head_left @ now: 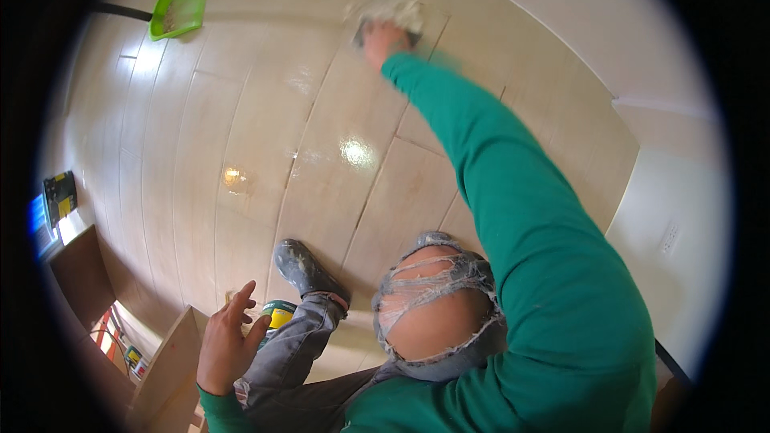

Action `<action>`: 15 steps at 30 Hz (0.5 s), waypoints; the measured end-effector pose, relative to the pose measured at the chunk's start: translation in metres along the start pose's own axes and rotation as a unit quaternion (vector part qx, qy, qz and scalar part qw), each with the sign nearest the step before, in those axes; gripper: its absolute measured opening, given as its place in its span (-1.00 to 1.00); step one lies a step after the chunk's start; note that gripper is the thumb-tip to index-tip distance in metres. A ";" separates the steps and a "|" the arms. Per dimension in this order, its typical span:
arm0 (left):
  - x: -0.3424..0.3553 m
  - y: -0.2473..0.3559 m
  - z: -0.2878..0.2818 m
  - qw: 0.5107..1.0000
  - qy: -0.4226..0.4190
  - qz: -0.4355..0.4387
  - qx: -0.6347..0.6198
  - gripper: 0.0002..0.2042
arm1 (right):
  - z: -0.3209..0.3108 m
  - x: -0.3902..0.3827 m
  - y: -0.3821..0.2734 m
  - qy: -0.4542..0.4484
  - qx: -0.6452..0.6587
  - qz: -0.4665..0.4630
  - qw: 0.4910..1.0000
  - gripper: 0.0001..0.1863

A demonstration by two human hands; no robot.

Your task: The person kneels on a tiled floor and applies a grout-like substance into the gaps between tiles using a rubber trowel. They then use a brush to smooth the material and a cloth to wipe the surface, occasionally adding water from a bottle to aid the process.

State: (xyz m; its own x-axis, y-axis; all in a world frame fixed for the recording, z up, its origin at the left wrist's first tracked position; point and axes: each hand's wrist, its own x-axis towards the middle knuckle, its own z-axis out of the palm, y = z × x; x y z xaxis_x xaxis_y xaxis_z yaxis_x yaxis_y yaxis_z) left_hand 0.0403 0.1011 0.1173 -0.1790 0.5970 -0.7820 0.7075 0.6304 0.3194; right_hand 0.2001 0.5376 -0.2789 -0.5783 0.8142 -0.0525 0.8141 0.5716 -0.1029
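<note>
My right arm, in a green sleeve, reaches far out over the floor. At its end my right hand [383, 42] presses on a pale, crumpled cloth [393, 10], which is smeared by motion and has a darker part under the fingers. The cloth lies against light wood-look floor tiles [321, 112] that shine in patches. Closer in, on the left, my left hand [230, 338] is raised with its fingers apart and nothing in it. A green can with a yellow label [278, 314] stands just beside it, partly hidden by my leg.
A bright green dustpan [181, 6] with a dark handle lies at the far left, some debris in it. White walls bound the right side. Wooden boards [164, 369] stand at lower left, near a dark box [60, 195]. My shoe [309, 267] rests on the tiles.
</note>
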 end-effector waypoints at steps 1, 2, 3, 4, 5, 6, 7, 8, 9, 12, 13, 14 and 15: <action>-0.001 0.000 0.000 1.000 0.011 0.002 -0.003 -0.40 | 0.006 -0.033 -0.030 0.051 -0.016 -0.061 0.997 -0.65; -0.002 0.001 -0.001 1.000 0.021 0.005 -0.003 -0.40 | 0.010 -0.064 -0.062 -0.003 0.028 -0.105 0.994 -0.63; -0.003 0.003 -0.002 1.000 0.025 0.000 0.000 -0.40 | 0.015 -0.098 -0.088 -0.031 0.077 -0.164 0.983 -0.61; -0.004 0.005 -0.003 0.999 0.041 0.015 -0.001 -0.40 | 0.019 -0.126 -0.111 -0.044 0.015 -0.249 0.967 -0.61; -0.004 0.007 -0.005 0.999 0.052 0.017 0.004 -0.40 | 0.020 -0.139 -0.117 -0.007 0.016 -0.266 0.964 -0.61; -0.005 0.008 -0.006 0.998 0.061 0.021 0.008 -0.40 | 0.021 -0.144 -0.118 -0.019 0.027 -0.297 0.954 -0.61; -0.005 0.009 -0.006 0.998 0.064 0.017 0.008 -0.40 | 0.019 -0.137 -0.110 -0.070 0.044 -0.342 0.936 -0.61; -0.007 0.009 -0.005 0.997 0.069 0.015 0.004 -0.40 | 0.017 -0.118 -0.094 -0.077 0.097 -0.290 0.949 -0.60; -0.007 0.008 -0.003 0.996 0.089 0.028 -0.008 -0.39 | 0.012 -0.093 -0.075 -0.038 0.073 -0.231 0.969 -0.60; -0.010 0.002 0.006 0.999 0.043 -0.016 -0.017 -0.39 | 0.001 -0.010 -0.024 -0.009 0.013 -0.100 0.995 -0.63; -0.011 0.000 0.009 0.999 0.031 -0.022 -0.006 -0.39 | 0.001 -0.003 -0.023 0.009 -0.002 -0.043 0.999 -0.62; -0.012 -0.001 0.010 0.999 0.019 -0.029 0.002 -0.39 | 0.003 -0.004 -0.029 -0.023 -0.001 -0.064 0.998 -0.59; -0.013 -0.002 0.011 0.999 0.001 -0.046 0.009 -0.39 | 0.006 -0.020 -0.042 -0.018 -0.023 -0.072 0.997 -0.56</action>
State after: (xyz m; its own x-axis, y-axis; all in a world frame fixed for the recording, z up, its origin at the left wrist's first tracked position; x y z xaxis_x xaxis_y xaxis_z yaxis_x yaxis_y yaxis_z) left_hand 0.0487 0.0863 0.1213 -0.2459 0.5379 -0.8063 0.7000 0.6739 0.2361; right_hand 0.1775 0.4964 -0.2793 -0.6900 0.7199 -0.0756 0.7238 0.6868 -0.0660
